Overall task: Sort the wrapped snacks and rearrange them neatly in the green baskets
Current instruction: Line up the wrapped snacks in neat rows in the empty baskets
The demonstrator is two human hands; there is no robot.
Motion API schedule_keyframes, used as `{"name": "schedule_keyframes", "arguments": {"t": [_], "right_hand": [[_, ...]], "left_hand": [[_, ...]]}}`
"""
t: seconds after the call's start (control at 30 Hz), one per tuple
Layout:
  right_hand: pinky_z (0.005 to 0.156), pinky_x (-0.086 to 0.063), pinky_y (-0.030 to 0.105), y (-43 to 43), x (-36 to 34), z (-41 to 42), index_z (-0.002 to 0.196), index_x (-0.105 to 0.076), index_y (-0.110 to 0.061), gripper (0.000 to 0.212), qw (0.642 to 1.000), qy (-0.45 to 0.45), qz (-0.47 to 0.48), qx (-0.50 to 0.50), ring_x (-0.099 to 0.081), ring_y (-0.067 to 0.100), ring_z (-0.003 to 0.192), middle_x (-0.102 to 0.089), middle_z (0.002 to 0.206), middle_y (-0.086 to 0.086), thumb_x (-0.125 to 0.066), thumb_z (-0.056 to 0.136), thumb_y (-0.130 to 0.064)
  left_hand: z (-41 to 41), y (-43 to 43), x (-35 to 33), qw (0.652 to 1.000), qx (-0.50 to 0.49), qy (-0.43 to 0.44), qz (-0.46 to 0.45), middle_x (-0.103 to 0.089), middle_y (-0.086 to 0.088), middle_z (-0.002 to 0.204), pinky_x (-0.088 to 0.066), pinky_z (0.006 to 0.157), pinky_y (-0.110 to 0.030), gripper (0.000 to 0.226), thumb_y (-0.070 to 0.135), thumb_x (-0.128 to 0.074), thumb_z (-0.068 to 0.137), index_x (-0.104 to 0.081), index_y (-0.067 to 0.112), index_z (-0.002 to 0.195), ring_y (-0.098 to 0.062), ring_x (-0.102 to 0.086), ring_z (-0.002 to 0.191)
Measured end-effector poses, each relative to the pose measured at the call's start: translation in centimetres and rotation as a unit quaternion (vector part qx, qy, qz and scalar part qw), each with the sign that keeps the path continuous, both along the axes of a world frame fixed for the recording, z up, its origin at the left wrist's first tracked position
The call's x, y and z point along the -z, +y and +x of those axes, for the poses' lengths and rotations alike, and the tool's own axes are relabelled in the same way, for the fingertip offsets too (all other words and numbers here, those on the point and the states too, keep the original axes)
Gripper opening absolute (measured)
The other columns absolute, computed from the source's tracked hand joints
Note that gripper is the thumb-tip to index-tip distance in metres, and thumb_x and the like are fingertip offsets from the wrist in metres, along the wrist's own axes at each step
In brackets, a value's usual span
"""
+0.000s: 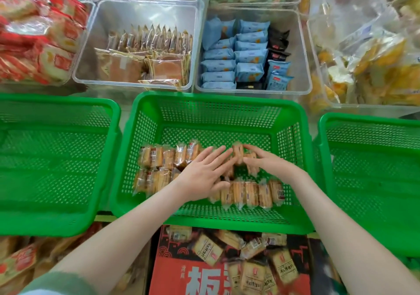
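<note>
Nearest: red-and-black printed carton (pixel 172 269), tan wrapped biscuit packs (pixel 206 250) loose, unsorted. Middle green perforated plastic basket (pixel 218 99) roughly half filled, rows (pixel 250 194) standing. Left hand (pixel 202 174) flat, released, on rows; right hand (pixel 270 164) grip blurred, cannot tell.

Bright even light, soft shadows; wide-angle bending at edges; right hand (pixel 271 164) motion-blurred; mild glare on clear bins (pixel 145 3).

The red-and-black carton (pixel 172 272) at the near edge bears a large white "板", with a second character beside it cut off, and a small "清真" above. Dark print on the snack packets (pixel 252 276) lying on it is too blurred to read. One packet in the middle green basket (pixel 213 99) shows a barcode.
</note>
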State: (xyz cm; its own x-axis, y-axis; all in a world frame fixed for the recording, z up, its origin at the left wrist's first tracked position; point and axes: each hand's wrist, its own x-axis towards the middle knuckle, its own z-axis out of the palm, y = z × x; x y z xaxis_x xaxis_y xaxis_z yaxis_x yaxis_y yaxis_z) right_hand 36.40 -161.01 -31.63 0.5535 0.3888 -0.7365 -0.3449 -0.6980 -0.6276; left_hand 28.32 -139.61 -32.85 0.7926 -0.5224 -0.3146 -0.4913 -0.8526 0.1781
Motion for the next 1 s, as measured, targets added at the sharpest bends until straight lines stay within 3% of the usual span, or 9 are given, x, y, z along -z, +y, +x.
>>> {"name": "schedule_keyframes", "arguments": {"t": [0.1,0.33,0.57,0.8,0.9,1.0], "right_hand": [[0.106,-0.026,0.034,0.4,-0.2,0.4,0.150,-0.027,-0.032,0.061,1.000,0.001,0.003,-0.005,-0.026,0.018,0.141,-0.025,0.155,-0.005,-0.054,0.096,-0.040],[0.108,-0.029,0.032,-0.1,-0.4,0.6,0.149,-0.030,-0.025,0.064,0.995,0.017,-0.045,-0.086,-0.033,0.016,0.137,-0.030,0.154,-0.004,-0.056,0.094,-0.045],[0.111,-0.027,0.035,0.8,-1.2,-0.1,0.148,-0.033,-0.017,0.054,0.986,-0.063,-0.138,-0.074,-0.032,0.023,0.140,-0.032,0.154,0.003,-0.033,0.102,-0.047],[0.115,-0.022,0.039,2.3,-2.2,-1.3,0.152,-0.023,-0.011,0.067,0.972,-0.083,-0.206,-0.080,-0.024,0.027,0.144,-0.021,0.158,0.011,-0.015,0.101,-0.054],[0.114,-0.023,0.040,1.4,-3.6,-2.9,0.154,-0.013,-0.015,0.061,0.965,-0.147,-0.201,-0.083,-0.023,0.027,0.144,-0.015,0.160,0.009,-0.015,0.103,-0.048],[0.115,-0.019,0.031,-0.5,-5.6,-6.6,0.153,-0.018,-0.014,0.061,0.956,-0.251,-0.145,-0.036,-0.022,0.017,0.144,-0.022,0.158,0.002,-0.025,0.103,-0.046]], "left_hand": [[-0.1,-0.2,0.3,1.000,-0.008,-0.010,-0.005,0.021,0.002,0.153,0.022,0.114,-0.034,0.070,0.063,-0.003,0.093,0.019,0.026,0.147,-0.016,0.025,0.142],[-0.1,-0.5,0.4,1.000,-0.003,-0.020,-0.010,0.018,0.003,0.156,0.020,0.116,-0.040,0.064,0.062,-0.005,0.096,0.014,0.031,0.150,-0.019,0.024,0.144],[0.1,-0.3,0.5,0.999,0.034,-0.027,-0.008,0.009,0.008,0.158,0.020,0.115,-0.043,0.059,0.058,-0.012,0.100,-0.001,0.036,0.153,-0.018,0.015,0.146],[0.4,-0.7,-0.4,0.999,0.040,-0.010,0.027,0.013,0.007,0.157,0.019,0.115,-0.045,0.059,0.057,-0.013,0.100,-0.001,0.035,0.153,-0.019,0.013,0.147],[-1.4,-1.7,-2.1,0.999,-0.008,-0.007,0.035,0.007,0.002,0.160,0.016,0.116,-0.047,0.059,0.055,-0.009,0.100,0.001,0.032,0.153,-0.021,0.013,0.147],[-4.9,-3.1,-3.6,0.993,-0.099,-0.002,-0.060,-0.004,-0.003,0.161,0.006,0.119,-0.048,0.061,0.053,-0.010,0.099,-0.006,0.028,0.154,-0.021,0.003,0.148]]}}
